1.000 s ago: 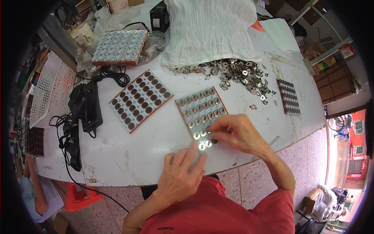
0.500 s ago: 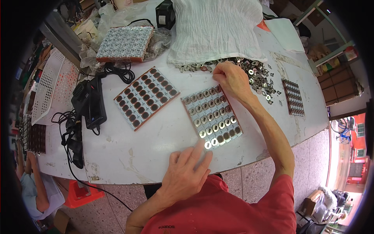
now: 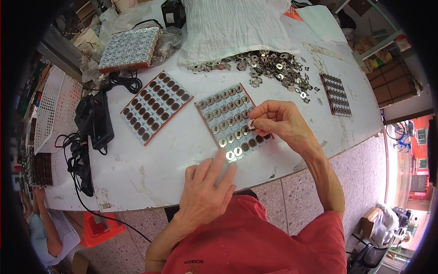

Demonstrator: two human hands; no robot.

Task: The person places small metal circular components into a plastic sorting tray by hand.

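Note:
In front of me lies a flat panel [image 3: 220, 116] with rows of round spots. Small shiny metal clips sit on most of them; several dark spots [image 3: 252, 143] in the nearest row are bare. My right hand [image 3: 285, 125] is above the panel's right side, its thumb and index finger pinching a small metal clip [image 3: 251, 124]. With fingers spread, my left hand [image 3: 204, 189] rests by the near left corner, its fingertips at the panel's edge. Beyond the panel, a heap of loose metal clips [image 3: 278, 68] spills from a white woven sack [image 3: 235, 27].
Left of the panel lies another panel [image 3: 157, 106] with bare dark spots. Farther back are a stack of panels [image 3: 130, 48], a black power adapter [image 3: 95, 118] with cables, and a white perforated basket [image 3: 57, 109]. A smaller filled panel [image 3: 336, 95] lies right. Another person's arm [image 3: 45, 219] shows far left.
My right hand has come back from the heap toward me, over the panel, with a metal clip now visible in its fingers. My left hand stays at the near corner; the whole view has shifted.

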